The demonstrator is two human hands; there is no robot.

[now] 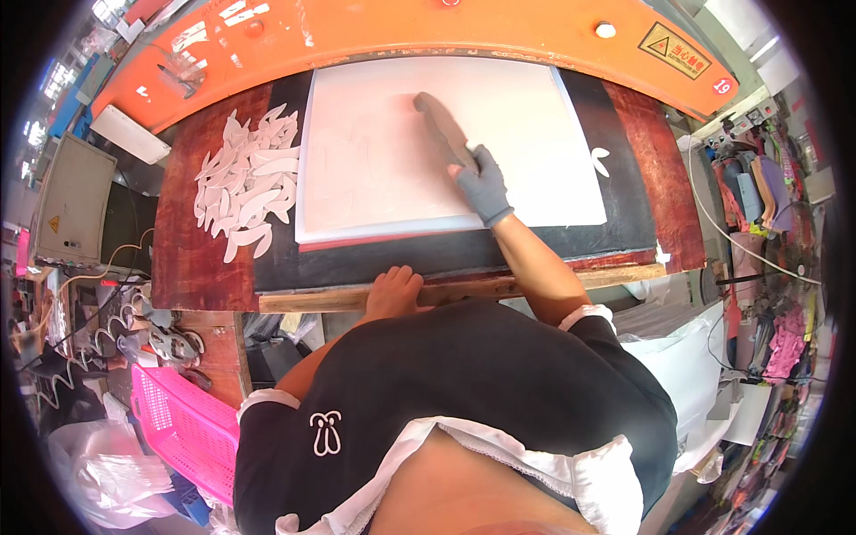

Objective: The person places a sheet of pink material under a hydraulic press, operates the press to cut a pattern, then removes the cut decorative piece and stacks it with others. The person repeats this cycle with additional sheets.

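Counter (201,281): red-brown and worn, spanning the scene in front of the person, with a pale wooden rail (312,302) along its near edge.
Orange machine beam (357,37): stretches across the far side of the counter, carrying a yellow warning label (674,51) toward its right end.
Black surface (374,260): lies over the middle of the counter and shows on the left, right and near sides of the sheet.
White sheet (357,165): broad and four-cornered, lying on the black surface, brighter toward its right side.
Pink basket (183,432): perforated, below the counter at the person's left.
Pile of white pieces (248,183): slim, curved, heaped loosely left of the sheet, partly on red-brown wood and partly on black.
Curved brown tool (441,132): long and narrow, over the middle of the sheet, slanting from far left to near right; whether it touches the sheet, I cannot tell.
Right hand (486,189): in a grey glove with a bare thumb tip; its grip is closed around the tool's near end.
Left hand (393,292): bare, resting on the rail, fingers bent and together; how far its grip is closed, I cannot tell.
Small white pieces (600,162): on the black surface, just right of the sheet.
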